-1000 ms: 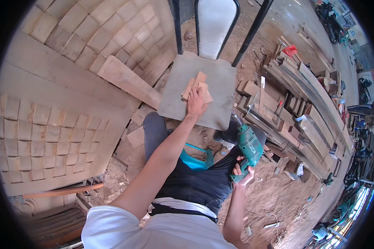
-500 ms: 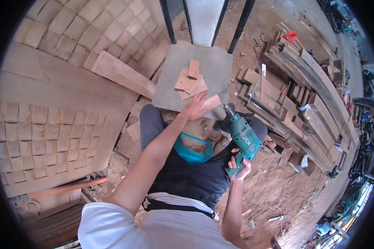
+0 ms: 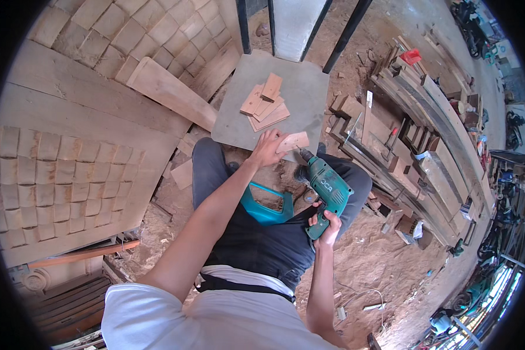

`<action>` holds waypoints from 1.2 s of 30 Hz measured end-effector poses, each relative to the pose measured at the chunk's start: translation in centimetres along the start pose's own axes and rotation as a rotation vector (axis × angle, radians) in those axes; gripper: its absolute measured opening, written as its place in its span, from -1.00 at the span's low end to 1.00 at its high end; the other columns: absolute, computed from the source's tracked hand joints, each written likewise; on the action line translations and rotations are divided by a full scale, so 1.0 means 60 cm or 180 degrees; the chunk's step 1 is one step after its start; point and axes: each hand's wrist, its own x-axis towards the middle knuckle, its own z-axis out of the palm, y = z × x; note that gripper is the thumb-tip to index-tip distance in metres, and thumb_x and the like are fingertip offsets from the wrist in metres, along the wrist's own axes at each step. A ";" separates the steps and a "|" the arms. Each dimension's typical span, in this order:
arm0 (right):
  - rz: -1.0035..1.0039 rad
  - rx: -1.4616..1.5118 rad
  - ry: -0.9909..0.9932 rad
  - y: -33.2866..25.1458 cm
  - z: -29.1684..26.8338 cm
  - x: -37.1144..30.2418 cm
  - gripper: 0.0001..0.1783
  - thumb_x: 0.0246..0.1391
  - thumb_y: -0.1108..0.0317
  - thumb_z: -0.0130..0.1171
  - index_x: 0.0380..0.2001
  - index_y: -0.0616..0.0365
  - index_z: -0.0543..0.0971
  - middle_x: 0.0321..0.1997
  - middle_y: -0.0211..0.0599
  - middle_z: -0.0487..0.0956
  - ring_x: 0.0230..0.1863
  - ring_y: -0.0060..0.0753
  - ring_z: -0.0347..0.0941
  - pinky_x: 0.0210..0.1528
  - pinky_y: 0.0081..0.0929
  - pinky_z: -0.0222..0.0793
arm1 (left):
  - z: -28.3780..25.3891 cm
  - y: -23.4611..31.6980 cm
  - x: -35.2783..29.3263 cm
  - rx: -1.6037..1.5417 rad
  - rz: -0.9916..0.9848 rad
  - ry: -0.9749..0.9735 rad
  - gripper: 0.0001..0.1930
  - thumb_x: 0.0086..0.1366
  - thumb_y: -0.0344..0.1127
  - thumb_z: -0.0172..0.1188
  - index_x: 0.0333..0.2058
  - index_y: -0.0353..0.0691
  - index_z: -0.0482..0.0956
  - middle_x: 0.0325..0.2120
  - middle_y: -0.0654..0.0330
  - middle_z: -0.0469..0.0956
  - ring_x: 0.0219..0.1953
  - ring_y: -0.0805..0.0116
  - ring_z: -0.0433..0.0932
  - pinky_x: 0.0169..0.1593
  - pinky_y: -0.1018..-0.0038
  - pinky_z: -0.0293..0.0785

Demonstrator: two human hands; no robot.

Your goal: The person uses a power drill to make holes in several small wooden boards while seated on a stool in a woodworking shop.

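My left hand (image 3: 267,149) grips a small wooden block (image 3: 293,142) by its left end, at the near edge of a grey board (image 3: 227,122). In my right hand (image 3: 325,224) is a green power drill (image 3: 328,186), its chuck (image 3: 307,154) pointing up and left. The tip of the bit is at the block's near side; whether it touches the wood I cannot tell. Beyond my left hand, several flat wood pieces (image 3: 270,114) lie in a loose pile on the board.
A teal plastic stool (image 3: 267,216) shows between my legs. Large panels of carved wooden tiles (image 3: 58,186) lean on the left. Stacked timber (image 3: 443,169) with a red-handled tool (image 3: 392,137) fills the right. Black metal legs (image 3: 347,35) rise at the board's far edge.
The drill has moved left and slightly up, bringing its bit to the block. The left hand still holds the block, and the whole view has shifted a little.
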 end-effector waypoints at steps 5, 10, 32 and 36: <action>-0.0019 -0.0197 0.0090 0.005 0.018 0.002 -0.59 0.00 0.36 0.11 -0.14 0.51 0.47 -0.22 0.03 0.59 -0.63 -0.34 0.42 -0.54 -0.34 0.40 | 0.004 -0.016 -0.017 -0.0152 0.0249 0.0102 -0.32 0.09 -0.25 0.34 0.23 -0.07 0.39 0.05 0.11 0.34 0.16 0.08 0.24 0.26 0.20 0.13; -0.0094 -0.0277 0.0150 0.007 0.024 0.002 -0.62 0.03 0.39 0.11 -0.15 0.53 0.47 -0.23 0.04 0.59 -0.62 -0.34 0.43 -0.54 -0.34 0.41 | -0.014 -0.014 -0.009 -0.0112 0.0212 -0.0049 -0.31 0.07 -0.24 0.37 0.22 -0.06 0.40 0.09 0.12 0.33 0.21 0.09 0.22 0.28 0.18 0.12; 0.0010 -0.0395 -0.0052 0.000 0.025 -0.006 -0.68 -0.02 0.49 0.13 -0.21 0.54 0.52 -0.23 0.02 0.61 -0.63 -0.36 0.47 -0.54 -0.40 0.42 | 0.012 0.210 -0.087 -0.5154 -0.2055 -0.0797 -0.32 0.46 0.25 -0.23 0.14 -0.31 0.36 0.03 0.04 0.48 0.16 0.24 0.42 0.25 0.21 0.27; -0.0020 -0.0534 -0.0153 0.006 0.021 -0.008 -0.67 -0.04 0.50 0.14 -0.20 0.53 0.52 -0.22 0.02 0.62 -0.64 -0.36 0.46 -0.55 -0.40 0.41 | -0.008 0.215 -0.062 -0.5045 -0.2361 -0.0801 -0.38 0.39 0.22 -0.02 0.06 -0.29 0.41 -0.07 0.13 0.54 0.06 0.27 0.50 0.18 0.14 0.35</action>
